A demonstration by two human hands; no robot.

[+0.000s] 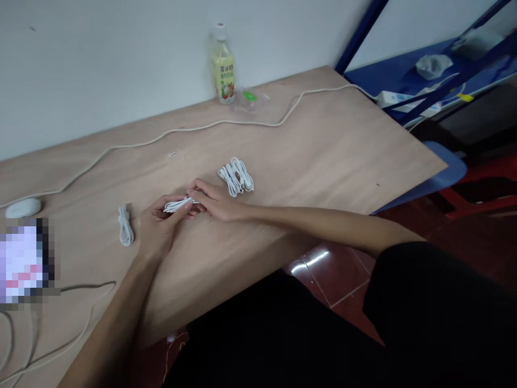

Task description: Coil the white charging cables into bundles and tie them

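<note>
A coiled white cable (176, 206) lies between my two hands, just over the wooden table. My left hand (161, 221) is closed around its left part, thumb along the top. The fingers of my right hand (212, 199) pinch its right end, partly hiding it. Another bundled white cable (125, 226) rests on the table to the left of my left hand. Beyond my right hand sit a couple of coiled white cables (236, 177) side by side.
A long white cord (226, 122) runs across the wooden table (323, 145) toward a power strip (404, 101) on a blue shelf. By the wall stands a drink bottle (224, 70) beside clear plastic packaging (252, 99). At left are a white mouse-like object (23, 208) and a blurred-out screen (22, 264).
</note>
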